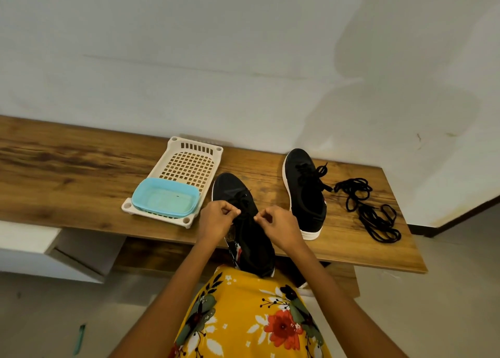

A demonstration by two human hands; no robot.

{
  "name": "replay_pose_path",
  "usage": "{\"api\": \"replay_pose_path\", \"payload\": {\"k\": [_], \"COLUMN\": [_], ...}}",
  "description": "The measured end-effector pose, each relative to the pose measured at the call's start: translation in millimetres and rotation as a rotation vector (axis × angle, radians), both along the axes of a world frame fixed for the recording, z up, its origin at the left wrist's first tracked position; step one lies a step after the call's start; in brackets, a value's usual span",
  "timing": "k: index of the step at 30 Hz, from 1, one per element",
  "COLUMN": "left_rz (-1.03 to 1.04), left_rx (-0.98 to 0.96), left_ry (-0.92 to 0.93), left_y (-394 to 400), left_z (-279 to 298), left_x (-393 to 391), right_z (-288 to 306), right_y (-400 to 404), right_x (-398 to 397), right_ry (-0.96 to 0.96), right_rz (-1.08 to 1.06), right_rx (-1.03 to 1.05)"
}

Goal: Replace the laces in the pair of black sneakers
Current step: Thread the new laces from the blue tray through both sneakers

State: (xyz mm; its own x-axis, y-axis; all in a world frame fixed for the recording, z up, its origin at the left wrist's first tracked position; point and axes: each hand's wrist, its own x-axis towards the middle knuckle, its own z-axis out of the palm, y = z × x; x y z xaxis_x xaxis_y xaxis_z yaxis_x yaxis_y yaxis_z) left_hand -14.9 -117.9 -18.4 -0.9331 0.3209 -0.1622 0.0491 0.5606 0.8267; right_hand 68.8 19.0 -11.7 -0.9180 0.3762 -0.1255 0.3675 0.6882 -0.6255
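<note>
One black sneaker (230, 188) lies toe-away at the table's front, its heel resting over the edge against my body. My left hand (215, 218) pinches its black lace on the left side of the eyelets. My right hand (280, 226) pinches the lace on the right side. The second black sneaker (304, 192), white-soled, stands further right with its lace threaded and loose ends trailing. A heap of loose black laces (370, 209) lies on the wood right of that shoe.
The wooden table (81, 168) stands against a white wall. A cream plastic basket (189, 157) with a light blue container (166, 198) in it sits left of the near sneaker. A white cabinet is at lower left.
</note>
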Motion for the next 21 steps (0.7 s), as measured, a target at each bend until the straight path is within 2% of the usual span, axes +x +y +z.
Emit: {"api": "replay_pose_path", "payload": {"k": [2, 4, 11, 14, 18, 20, 21], "left_rz": [-0.014, -0.004, 0.163, 0.169, 0.139, 0.079, 0.029], "left_rx": [-0.026, -0.031, 0.028, 0.007, 0.159, 0.139, 0.057], "left_ry": [0.000, -0.022, -0.023, -0.093, -0.386, -0.381, -0.340], "left_y": [-0.1, 0.9, 4.7, -0.7, -7.4, -7.7, -7.2], "left_z": [-0.8, -4.3, 1.2, 0.7, 3.1, 1.8, 0.8], "left_x": [-0.4, -0.6, 18.8, 28.0, 35.1, 38.5, 41.2], "right_z": [-1.6, -4.4, 0.0, 5.7, 7.3, 4.7, 2.1], "right_y": [-3.8, -6.1, -9.2, -10.9, -15.5, -18.4, -20.6], "right_x": [-1.4, -1.5, 6.7, 18.1, 29.8, 29.5, 29.0], "right_ry": [0.024, 0.043, 0.056, -0.021, -0.200, -0.261, -0.253], "right_rz": [-0.017, -0.077, -0.148, -0.178, -0.139, -0.145, -0.164], "right_rx": [0.027, -0.030, -0.070, -0.062, -0.089, -0.040, -0.017]}}
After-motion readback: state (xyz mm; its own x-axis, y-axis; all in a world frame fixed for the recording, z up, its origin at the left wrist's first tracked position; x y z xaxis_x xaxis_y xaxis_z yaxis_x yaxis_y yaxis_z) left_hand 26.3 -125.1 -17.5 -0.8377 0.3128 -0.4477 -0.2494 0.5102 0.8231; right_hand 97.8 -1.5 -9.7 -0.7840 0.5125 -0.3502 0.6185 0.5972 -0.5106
